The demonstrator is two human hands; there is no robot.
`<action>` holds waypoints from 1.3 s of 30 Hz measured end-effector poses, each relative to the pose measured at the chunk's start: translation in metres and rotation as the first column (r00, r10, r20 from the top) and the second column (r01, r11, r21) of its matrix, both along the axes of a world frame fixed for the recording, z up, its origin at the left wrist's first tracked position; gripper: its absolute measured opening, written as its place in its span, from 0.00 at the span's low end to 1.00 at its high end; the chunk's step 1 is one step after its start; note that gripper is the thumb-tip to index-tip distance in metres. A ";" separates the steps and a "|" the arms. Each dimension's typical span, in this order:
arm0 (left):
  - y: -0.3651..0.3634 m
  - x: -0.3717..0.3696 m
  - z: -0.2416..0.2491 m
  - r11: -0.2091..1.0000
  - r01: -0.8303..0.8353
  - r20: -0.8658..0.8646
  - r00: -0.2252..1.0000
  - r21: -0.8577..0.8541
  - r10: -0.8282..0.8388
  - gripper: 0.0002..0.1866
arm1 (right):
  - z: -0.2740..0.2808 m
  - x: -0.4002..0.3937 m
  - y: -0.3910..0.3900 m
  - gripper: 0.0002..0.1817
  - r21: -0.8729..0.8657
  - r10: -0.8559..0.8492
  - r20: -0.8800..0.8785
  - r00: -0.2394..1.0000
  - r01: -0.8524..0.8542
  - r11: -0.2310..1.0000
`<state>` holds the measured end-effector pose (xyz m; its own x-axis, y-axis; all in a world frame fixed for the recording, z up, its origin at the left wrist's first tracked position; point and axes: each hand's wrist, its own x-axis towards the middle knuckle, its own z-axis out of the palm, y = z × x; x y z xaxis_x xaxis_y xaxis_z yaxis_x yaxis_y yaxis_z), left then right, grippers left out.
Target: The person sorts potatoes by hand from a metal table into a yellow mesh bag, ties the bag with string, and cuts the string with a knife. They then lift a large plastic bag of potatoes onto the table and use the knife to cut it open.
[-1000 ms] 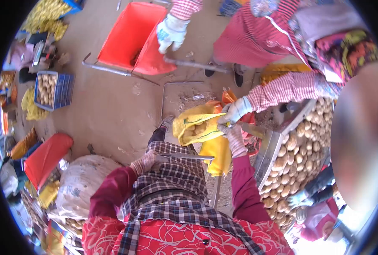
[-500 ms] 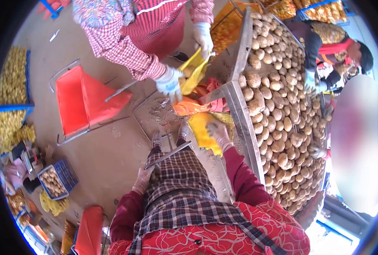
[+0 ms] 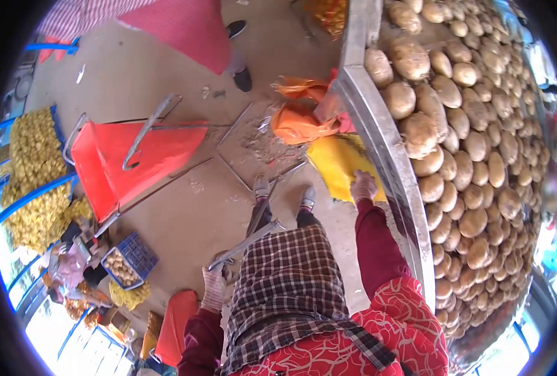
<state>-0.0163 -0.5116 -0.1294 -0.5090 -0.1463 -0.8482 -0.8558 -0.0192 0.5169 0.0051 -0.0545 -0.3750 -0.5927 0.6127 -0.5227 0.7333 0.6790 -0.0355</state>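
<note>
My left hand (image 3: 213,289), in a pale knit glove, is closed round the end of a metal bar (image 3: 247,244) in front of the plaid apron. My right hand (image 3: 363,187), gloved too, grips a yellow mesh bag (image 3: 336,168) beside the sorting table's metal edge (image 3: 388,135). Orange bags (image 3: 300,124) lie just beyond the yellow one. Many potatoes (image 3: 472,222) cover the table to the right.
A red cloth on a metal frame (image 3: 118,160) stands at left, and another red cloth (image 3: 177,326) is lower down. A blue crate of potatoes (image 3: 130,262) sits near stacked sacks (image 3: 37,182). A co-worker's red striped clothing (image 3: 184,31) shows at the top.
The view has shifted, and the table looks nearer. The co-worker has moved away to the upper left, with hands and yellow bag out of view. My right hand stays at the yellow bag.
</note>
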 end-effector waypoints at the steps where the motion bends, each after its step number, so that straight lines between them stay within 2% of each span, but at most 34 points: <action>1: -0.003 0.003 -0.003 0.999 0.050 0.008 0.999 -0.013 -0.050 0.10 | -0.004 0.002 0.004 0.17 0.062 0.074 -0.043 0.996 -0.071 0.996; 2: -0.005 0.007 -0.006 0.994 0.104 0.023 0.994 -0.020 -0.104 0.14 | -0.005 0.003 0.009 0.12 0.006 0.075 -0.111 0.991 -0.075 0.997; 4: -0.004 0.011 -0.005 0.995 0.091 0.024 0.996 -0.036 -0.091 0.12 | -0.023 0.017 0.011 0.09 0.111 -0.040 -0.214 0.976 0.064 0.992; 5: 0.002 0.008 -0.004 0.999 0.028 0.059 0.998 -0.037 -0.026 0.12 | -0.064 0.039 0.020 0.08 0.153 -0.063 -0.310 0.948 0.116 0.981; 6: 0.007 0.008 -0.004 0.999 -0.038 0.094 0.995 -0.038 0.041 0.13 | -0.047 0.041 0.022 0.08 0.076 -0.120 -0.359 0.926 0.157 0.985; 8: -0.006 0.017 -0.023 0.999 -0.047 0.078 0.996 0.014 0.046 0.13 | 0.003 0.045 0.017 0.07 -0.118 -0.214 -0.417 0.883 0.181 0.976; 9: -0.010 0.022 -0.033 0.999 -0.027 0.109 0.994 -0.029 0.030 0.13 | 0.025 0.051 0.013 0.07 -0.191 -0.242 -0.424 0.873 0.175 0.966; 11: -0.002 0.022 -0.017 0.998 0.038 0.183 0.983 -0.053 -0.027 0.14 | 0.066 0.070 0.002 0.06 -0.227 -0.149 -0.437 0.887 0.052 0.972; 12: -0.003 0.026 -0.016 0.999 0.033 0.182 0.983 -0.043 -0.025 0.14 | 0.082 0.083 -0.002 0.05 -0.105 0.082 -0.489 0.868 -0.153 0.983; 13: -0.007 0.033 -0.017 0.974 0.223 0.215 0.953 -0.029 -0.212 0.14 | 0.103 0.094 -0.006 0.05 -0.096 0.150 -0.458 0.876 -0.216 0.972; 14: -0.007 0.038 -0.016 0.915 0.403 0.241 0.889 -0.009 -0.389 0.14 | 0.127 0.102 -0.012 0.06 -0.161 0.034 -0.366 0.930 -0.099 0.982; 15: 0.001 0.039 -0.012 0.850 0.520 0.237 0.839 -0.083 -0.490 0.16 | 0.160 0.102 -0.022 0.09 -0.246 -0.144 -0.219 0.965 0.089 0.965; 16: 0.014 0.031 0.002 0.856 0.512 0.229 0.844 -0.074 -0.485 0.16 | 0.177 0.110 -0.026 0.11 -0.373 -0.252 -0.176 0.952 0.172 0.912; 17: 0.031 0.016 0.027 0.687 0.708 0.066 0.703 -0.163 -0.708 0.17 | 0.192 0.117 -0.029 0.10 -0.490 -0.230 -0.212 0.950 0.100 0.866; 18: 0.047 0.002 0.047 0.480 0.827 -0.072 0.481 -0.292 -0.874 0.17 | 0.223 0.114 -0.035 0.07 -0.732 -0.351 -0.191 0.917 0.105 0.673; 19: 0.059 -0.008 0.058 0.537 0.818 -0.156 0.515 -0.208 -0.843 0.18 | 0.292 0.080 -0.042 0.08 -0.786 -0.286 -0.133 0.949 0.075 0.613; 21: 0.087 -0.029 0.077 0.584 0.797 -0.314 0.521 -0.153 -0.793 0.22 | 0.360 0.058 -0.041 0.10 -0.924 -0.365 -0.107 0.925 0.043 0.380; 22: 0.104 -0.044 0.087 0.594 0.755 -0.474 0.430 -0.278 -0.768 0.25 | 0.382 0.052 -0.037 0.11 -0.968 -0.413 -0.117 0.903 -0.010 0.251; 23: 0.119 -0.056 0.095 0.615 0.685 -0.610 0.308 -0.390 -0.730 0.28 | 0.408 0.040 -0.040 0.11 -0.979 -0.560 -0.202 0.803 -0.166 0.114; 24: 0.129 -0.062 0.090 0.625 0.676 -0.629 0.301 -0.390 -0.717 0.28 | 0.430 0.027 -0.043 0.12 -0.940 -0.698 -0.245 0.673 -0.341 0.001; 25: 0.139 -0.064 0.072 0.703 0.610 -0.692 0.328 -0.365 -0.644 0.31 | 0.444 0.021 -0.042 0.12 -0.873 -0.747 -0.326 0.580 -0.488 0.002; 27: 0.152 -0.067 0.021 0.785 0.529 -0.767 0.339 -0.323 -0.544 0.33 | 0.472 0.012 -0.046 0.10 -0.782 -0.887 -0.190 0.421 -0.611 -0.123; 28: 0.159 -0.072 -0.015 0.848 0.502 -0.665 0.694 0.171 -0.277 0.35 | 0.489 0.001 -0.049 0.09 -0.709 -0.922 -0.100 0.373 -0.677 -0.197; 29: 0.164 -0.081 -0.018 0.803 0.428 -0.549 0.821 0.414 -0.154 0.36 | 0.488 0.009 -0.047 0.10 -0.744 -0.957 -0.123 0.262 -0.663 -0.086; 30: 0.168 -0.090 -0.020 0.734 0.289 -0.380 0.924 0.614 -0.046 0.37 | 0.492 0.011 -0.048 0.12 -0.749 -0.967 -0.148 0.208 -0.662 -0.028; 31: 0.171 -0.099 0.002 0.730 0.272 -0.418 0.908 0.627 0.020 0.38 | 0.497 0.012 -0.050 0.14 -0.755 -0.973 -0.173 0.153 -0.655 0.031; 33: 0.176 -0.129 0.054 0.572 0.231 -0.343 0.935 0.787 0.095 0.38 | 0.510 0.002 -0.055 0.16 -0.762 -0.975 -0.173 0.142 -0.647 0.041; 34: 0.174 -0.142 0.101 0.560 0.245 -0.362 0.926 0.792 0.106 0.38 | 0.516 -0.003 -0.058 0.17 -0.767 -0.977 -0.169 0.131 -0.640 0.047; 35: 0.169 -0.151 0.149 0.382 0.293 -0.341 0.938 0.876 0.064 0.35 | 0.521 -0.007 -0.062 0.18 -0.772 -0.979 -0.165 0.119 -0.633 0.053; 36: 0.167 -0.156 0.146 0.333 0.343 -0.376 0.926 0.878 0.039 0.31 | 0.526 -0.013 -0.063 0.19 -0.776 -0.981 -0.160 0.106 -0.628 0.059; 37: 0.165 -0.162 0.144 0.282 0.391 -0.413 0.911 0.876 0.017 0.28 | 0.516 -0.022 -0.055 0.19 -0.755 -0.972 -0.183 0.147 -0.655 0.043; 38: 0.161 -0.167 0.142 0.269 0.414 -0.435 0.900 0.870 0.020 0.28 | 0.507 -0.034 -0.046 0.17 -0.752 -0.964 -0.209 0.167 -0.657 0.049; 39: 0.160 -0.173 0.143 0.337 0.433 -0.456 0.890 0.836 -0.013 0.26 | 0.501 -0.048 -0.039 0.16 -0.750 -0.954 -0.235 0.187 -0.660 0.055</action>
<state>-0.1897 -0.3514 0.0141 -0.6374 0.7559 -0.1497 -0.6963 -0.4818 0.5319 -0.0433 -0.0938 0.1256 -0.8955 0.4451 0.0034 -0.3367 -0.6725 -0.6591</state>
